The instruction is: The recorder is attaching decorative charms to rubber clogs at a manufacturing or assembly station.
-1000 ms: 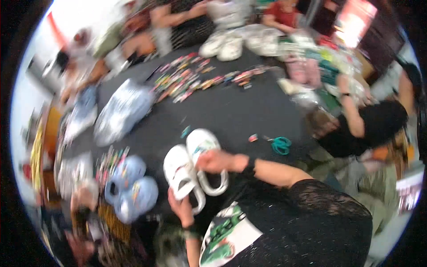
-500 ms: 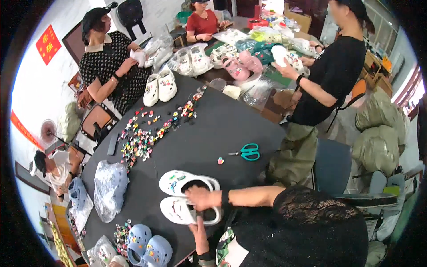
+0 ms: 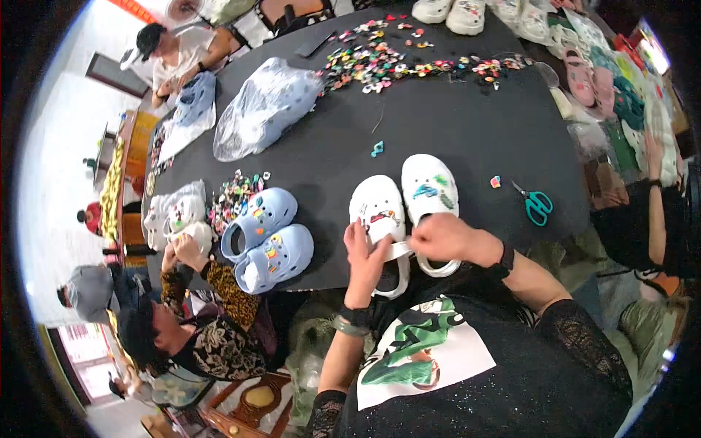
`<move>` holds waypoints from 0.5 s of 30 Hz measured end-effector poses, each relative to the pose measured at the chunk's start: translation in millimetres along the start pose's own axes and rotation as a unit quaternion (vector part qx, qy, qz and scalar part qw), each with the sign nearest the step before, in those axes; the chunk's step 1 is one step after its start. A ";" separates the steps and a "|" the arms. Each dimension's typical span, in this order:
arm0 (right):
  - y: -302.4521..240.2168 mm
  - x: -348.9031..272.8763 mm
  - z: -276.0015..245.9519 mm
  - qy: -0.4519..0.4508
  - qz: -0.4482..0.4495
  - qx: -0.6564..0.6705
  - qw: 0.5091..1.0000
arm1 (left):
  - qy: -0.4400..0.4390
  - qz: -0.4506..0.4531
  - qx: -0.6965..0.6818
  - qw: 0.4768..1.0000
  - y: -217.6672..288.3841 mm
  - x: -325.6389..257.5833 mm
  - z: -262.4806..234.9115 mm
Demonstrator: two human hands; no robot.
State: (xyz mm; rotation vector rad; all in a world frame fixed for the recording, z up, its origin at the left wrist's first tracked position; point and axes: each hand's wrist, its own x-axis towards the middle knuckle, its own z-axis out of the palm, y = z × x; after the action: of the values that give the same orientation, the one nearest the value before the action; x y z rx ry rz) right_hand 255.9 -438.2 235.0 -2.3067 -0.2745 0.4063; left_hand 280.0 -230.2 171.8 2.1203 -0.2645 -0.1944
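White clogs side by side on black worktop, near edge by person. Left hand flat on left clog's heel, fingers spread. Right hand pinching its white strap. Blue clogs left of white clogs. Teal scissors to right. Charm pile beyond, bagged shoes far left.
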 end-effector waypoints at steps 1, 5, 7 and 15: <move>2.6 11.1 1.0 0.081 0.011 0.022 0.996 | 0.048 0.018 0.091 0.995 3.9 -0.7 8.4; 16.7 56.8 5.5 0.217 -0.132 -0.181 0.950 | 0.095 -0.004 0.171 0.981 17.5 1.9 17.6; 19.6 58.1 16.2 0.184 -0.152 -0.192 0.952 | 0.115 -0.029 0.065 0.991 15.4 3.5 13.6; 22.0 64.4 23.8 0.128 -0.151 -0.045 0.979 | 0.119 0.015 0.098 0.988 6.5 2.5 9.1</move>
State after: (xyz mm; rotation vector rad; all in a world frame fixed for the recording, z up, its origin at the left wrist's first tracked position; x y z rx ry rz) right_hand 308.4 -417.4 190.2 -2.3261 -0.5122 -0.0581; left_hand 279.4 -241.6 172.3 2.3074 -0.1792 0.1077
